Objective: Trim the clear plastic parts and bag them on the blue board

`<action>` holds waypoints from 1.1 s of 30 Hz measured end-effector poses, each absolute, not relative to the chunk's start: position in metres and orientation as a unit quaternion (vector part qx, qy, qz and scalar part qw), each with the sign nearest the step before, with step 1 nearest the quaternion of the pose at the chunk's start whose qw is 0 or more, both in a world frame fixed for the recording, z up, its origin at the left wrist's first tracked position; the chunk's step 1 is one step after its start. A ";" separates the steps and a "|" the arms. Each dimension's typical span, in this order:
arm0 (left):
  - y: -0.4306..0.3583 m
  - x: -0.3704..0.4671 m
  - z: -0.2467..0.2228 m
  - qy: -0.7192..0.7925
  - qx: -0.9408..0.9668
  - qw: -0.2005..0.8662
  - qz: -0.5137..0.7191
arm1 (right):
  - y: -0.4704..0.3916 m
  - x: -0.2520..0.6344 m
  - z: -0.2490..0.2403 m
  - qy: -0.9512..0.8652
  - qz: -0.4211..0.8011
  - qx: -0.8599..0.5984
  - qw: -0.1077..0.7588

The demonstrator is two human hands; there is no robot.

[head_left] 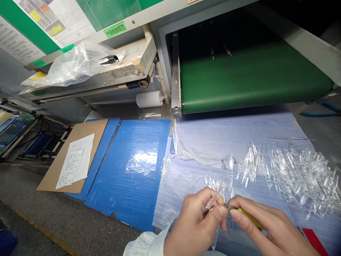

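My left hand is closed around a few clear plastic pieces, whose ends stick out between thumb and fingers. In my right hand is a small tool with a yellow handle. Its short dark metal tip meets the plastic at my left fingertips; the exact kind of tool is hidden by my fingers. Just beyond my hands lie more slim clear plastic pieces. A large heap of similar clear pieces spreads over the pale sheeted worktop on the right, beside a smaller bunch.
A green conveyor belt ends above the worktop, carrying a couple of clear pieces. Blue boards and a cardboard sheet with paper lie left. A shelf holds a plastic bag. Something red sits at lower right.
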State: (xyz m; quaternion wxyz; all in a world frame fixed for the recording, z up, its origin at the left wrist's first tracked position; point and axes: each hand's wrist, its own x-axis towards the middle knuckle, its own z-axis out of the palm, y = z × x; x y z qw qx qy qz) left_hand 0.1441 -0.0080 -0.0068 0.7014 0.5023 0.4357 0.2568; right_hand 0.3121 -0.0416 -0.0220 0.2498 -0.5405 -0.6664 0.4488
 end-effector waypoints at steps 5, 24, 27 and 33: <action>-0.010 0.144 -0.007 0.438 0.483 0.726 0.221 | -0.040 0.324 -0.029 -0.629 0.186 -0.689 0.308; 0.002 0.150 -0.058 0.398 0.100 0.856 0.315 | -0.008 0.320 -0.090 -0.471 0.515 -0.671 0.252; -0.003 0.159 -0.053 0.360 0.122 0.877 0.295 | 0.002 0.316 -0.068 -0.441 0.584 -0.623 0.276; -0.010 0.166 -0.048 0.327 0.197 0.889 0.252 | 0.017 0.302 -0.047 -0.377 0.669 -0.560 0.312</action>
